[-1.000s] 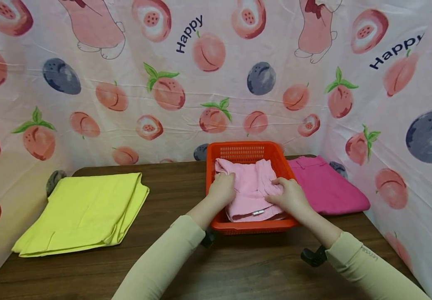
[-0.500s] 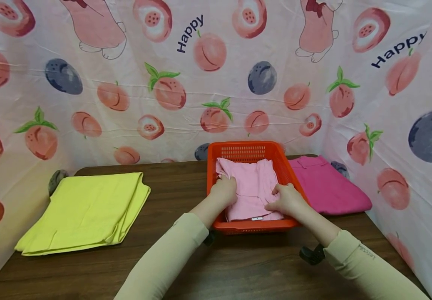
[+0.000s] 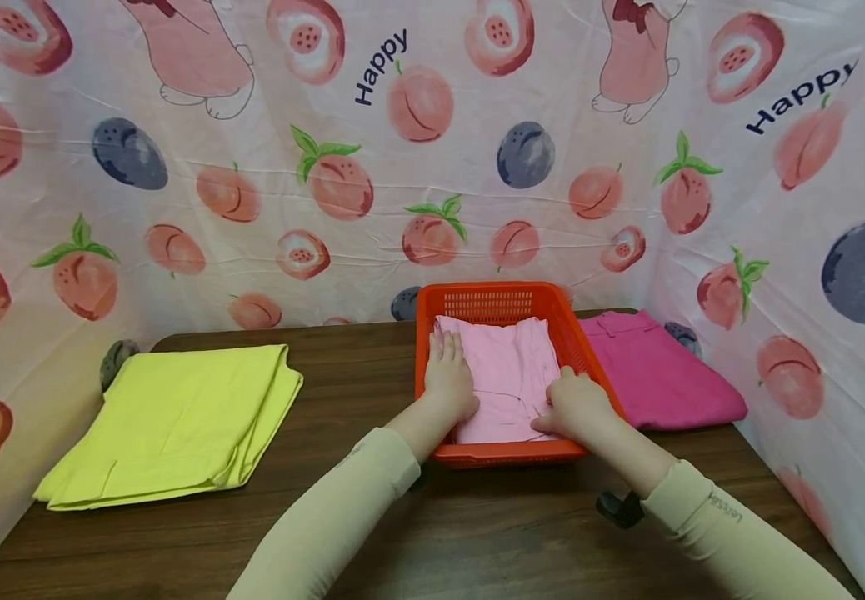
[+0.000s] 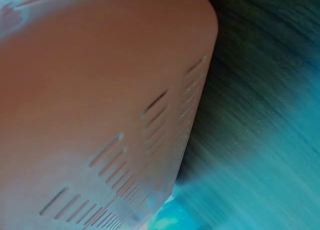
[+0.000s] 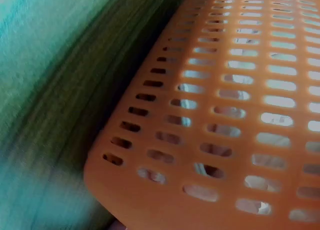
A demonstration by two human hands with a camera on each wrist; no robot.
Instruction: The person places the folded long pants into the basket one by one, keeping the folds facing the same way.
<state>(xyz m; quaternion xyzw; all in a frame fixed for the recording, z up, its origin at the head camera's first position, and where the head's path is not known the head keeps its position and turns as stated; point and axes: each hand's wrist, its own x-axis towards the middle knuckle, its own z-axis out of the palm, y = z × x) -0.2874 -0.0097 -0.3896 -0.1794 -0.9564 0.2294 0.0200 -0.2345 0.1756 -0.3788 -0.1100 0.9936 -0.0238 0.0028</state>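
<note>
Folded pale-pink fabric garment [image 3: 503, 358] in red slotted-plastic basket [image 3: 507, 452], bench [image 3: 357, 375] far edge, R of ctr: L hand [image 3: 449, 379] fingers straight atop, R hand [image 3: 581, 407] curled, can't tell if pinching; prob. best smooth evenly.

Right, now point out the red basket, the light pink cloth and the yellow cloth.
Red basket [image 3: 511, 452]: head view, on its front rim.
Light pink cloth [image 3: 506, 367]: head view, on its middle.
Yellow cloth [image 3: 173, 421]: head view, on the middle of its folded top.
</note>
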